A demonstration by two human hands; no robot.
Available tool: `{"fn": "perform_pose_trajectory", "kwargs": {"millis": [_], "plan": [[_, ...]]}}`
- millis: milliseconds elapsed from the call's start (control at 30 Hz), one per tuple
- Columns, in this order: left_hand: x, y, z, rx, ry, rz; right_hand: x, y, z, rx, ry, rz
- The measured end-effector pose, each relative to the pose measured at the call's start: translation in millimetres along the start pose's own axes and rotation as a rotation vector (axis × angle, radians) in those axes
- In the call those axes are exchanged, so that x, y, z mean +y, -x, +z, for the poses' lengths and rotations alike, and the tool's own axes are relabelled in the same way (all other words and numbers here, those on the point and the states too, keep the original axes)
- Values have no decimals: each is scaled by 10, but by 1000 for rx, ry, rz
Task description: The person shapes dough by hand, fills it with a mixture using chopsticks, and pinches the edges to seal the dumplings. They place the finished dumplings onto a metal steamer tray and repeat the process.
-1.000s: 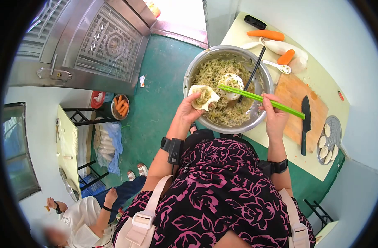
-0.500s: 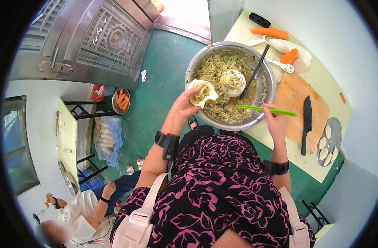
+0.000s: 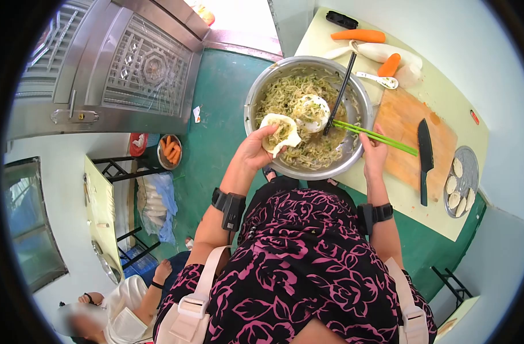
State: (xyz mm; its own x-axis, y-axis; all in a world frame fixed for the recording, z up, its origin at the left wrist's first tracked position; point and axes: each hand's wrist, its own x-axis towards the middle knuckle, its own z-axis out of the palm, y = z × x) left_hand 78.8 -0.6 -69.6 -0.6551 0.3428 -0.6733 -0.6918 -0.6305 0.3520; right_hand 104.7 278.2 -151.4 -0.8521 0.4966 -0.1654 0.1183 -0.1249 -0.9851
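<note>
Over the left rim of a big metal bowl (image 3: 362, 163), my left hand (image 3: 255, 150) holds a dough wrapper (image 3: 291, 139) with shredded filling on it. My right hand (image 3: 374, 153) is closed around green chopsticks (image 3: 388, 143) at the bowl's right edge, their tips pointing into the bowl. Shredded vegetable filling (image 3: 279, 94) covers much of the bowl's inside. A white bowl (image 3: 319, 118) with filling sits in it, and black chopsticks (image 3: 343, 86) lean beside that bowl and over the rim.
Right of the bowl lie a cutting board (image 3: 408, 135), a knife (image 3: 425, 155) and a round tray (image 3: 466, 166) with several dumplings. Carrots (image 3: 359, 35), a white radish (image 3: 397, 54) and a spoon (image 3: 382, 78) lie behind. Another person (image 3: 124, 304) is at lower left.
The green chopsticks have swung so their tips point farther up and away, and they now look slightly apart. My left hand still holds the filled wrapper. The whole view has shifted slightly.
</note>
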Motion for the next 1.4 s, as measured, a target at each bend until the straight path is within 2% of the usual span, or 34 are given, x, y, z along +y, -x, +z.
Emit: {"fn": "perform_pose_trajectory", "kwargs": {"millis": [100,200,300,400,500,533,600,667,767,867,1067,1167,1200,1300,1333,1400], "plan": [[-15,15,11,-66,0,-10,5,134,-124,-59,-80,65],[-7,50,62,-87,2,-30,58,216,-285,-248,-103,192],[4,71,119,-129,-8,-45,128,256,-551,-552,125,413],[24,109,221,-151,-24,-46,-370,409,-454,-855,366,559],[40,115,277,-113,-76,-19,-677,515,-200,-1020,476,569],[35,127,298,-95,-92,-15,-728,522,-99,-1055,425,522],[8,132,320,-96,-111,-26,-745,516,179,-958,98,478],[-14,132,327,-134,-110,-50,-716,559,540,-728,-156,341],[-28,135,335,-152,-127,-43,-779,452,835,-706,-205,233],[3,147,289,-192,-124,7,-814,332,822,-832,-11,291],[2,198,146,-212,-61,41,-965,304,920,-902,104,311],[9,217,63,-251,-25,66,-1099,326,1036,-897,191,259],[11,242,67,-234,-5,80,-1161,340,1085,-913,289,214],[2,239,8,-256,14,113,-1314,476,1256,-974,563,-257],[-1,233,-19,-260,31,104,-1323,518,1315,-965,674,-499],[-35,185,-84,-249,66,123,-1410,585,1419,-994,853,-770]]}}
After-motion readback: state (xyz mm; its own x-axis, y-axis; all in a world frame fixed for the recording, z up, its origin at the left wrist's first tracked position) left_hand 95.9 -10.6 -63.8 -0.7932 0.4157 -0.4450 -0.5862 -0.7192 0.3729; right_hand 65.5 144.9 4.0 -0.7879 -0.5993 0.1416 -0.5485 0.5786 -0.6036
